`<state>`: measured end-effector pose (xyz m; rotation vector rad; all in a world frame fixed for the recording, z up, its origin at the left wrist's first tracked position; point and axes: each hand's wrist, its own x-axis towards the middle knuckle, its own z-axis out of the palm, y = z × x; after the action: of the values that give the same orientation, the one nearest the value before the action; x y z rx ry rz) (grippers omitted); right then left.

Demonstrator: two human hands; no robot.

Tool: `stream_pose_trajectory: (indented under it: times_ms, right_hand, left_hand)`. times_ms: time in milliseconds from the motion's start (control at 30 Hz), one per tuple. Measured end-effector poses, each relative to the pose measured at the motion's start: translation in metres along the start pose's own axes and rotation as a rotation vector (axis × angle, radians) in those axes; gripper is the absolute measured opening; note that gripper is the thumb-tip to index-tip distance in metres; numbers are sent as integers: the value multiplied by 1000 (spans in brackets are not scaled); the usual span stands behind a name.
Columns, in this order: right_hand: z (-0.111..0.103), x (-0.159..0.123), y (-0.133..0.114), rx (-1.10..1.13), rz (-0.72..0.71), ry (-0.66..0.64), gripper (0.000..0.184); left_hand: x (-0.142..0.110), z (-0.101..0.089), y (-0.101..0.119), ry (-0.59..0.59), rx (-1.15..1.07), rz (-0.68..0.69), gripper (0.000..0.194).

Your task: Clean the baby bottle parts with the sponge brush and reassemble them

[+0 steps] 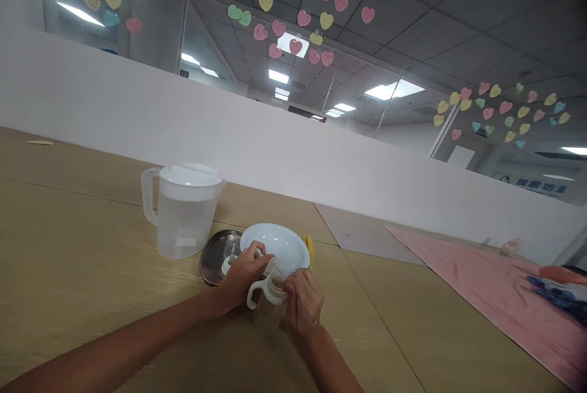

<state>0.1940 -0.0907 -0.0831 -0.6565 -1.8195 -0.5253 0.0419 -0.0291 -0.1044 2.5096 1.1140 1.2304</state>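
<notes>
- Handled bottle (270, 304), clear with a white handled collar, is between the two hands, just on the near side of the white bowl (275, 243). Its collar is on and its mouth uncovered, so the work looks partway along, with closing not yet done; whether anything is inside is too blurred to tell.
- Ceiling (463, 20) of dark panels with bright lights, far beyond the bowl and above it.
- White partition (257, 136) behind the bowl, topped by glass with paper hearts (295, 46) in pink, yellow, green and blue.
- Wooden table (92, 240) under and around the bowl, its top crossed by thin seams.
- Pink cloth (495, 283) well to the right of the bowl, with blue and orange things heaped at its far right.
- Lidded pitcher (188, 222) left of the bowl, seemingly part full.
- Steel tray (211, 258) at the bowl's left edge, bearing a clear part with a white base (228, 263), apart from the bottle.
- Left hand (244, 274) in front of the bowl, fingers bent close around a small translucent piece (272, 266) beside the mouth.
- Right hand (305, 295) below the bowl's right side, fingers curled narrowly on a thin clear rod (313, 319).
</notes>
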Motion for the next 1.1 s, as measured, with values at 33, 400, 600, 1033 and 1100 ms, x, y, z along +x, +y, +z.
stream_pose_trajectory:
  times_ms: [33, 400, 600, 1033, 1100]
  right_hand:
    - [1, 0, 0, 1, 6, -4, 26]
    - [6, 2, 3, -103, 23, -19, 31]
    - [-13, 5, 1, -50, -51, 17, 34]
    - [-2, -2, 1, 145, -25, 125, 32]
    - [0, -3, 1, 174, -16, 118, 31]
  left_hand:
    - [0, 0, 0, -7, 4, -6, 20]
    - [2, -4, 3, -54, 80, 30, 17]
    - [3, -6, 7, -62, 114, 22, 19]
    - [4, -5, 6, -104, 157, -11, 17]
    - [5, -2, 3, -97, 154, -9, 18]
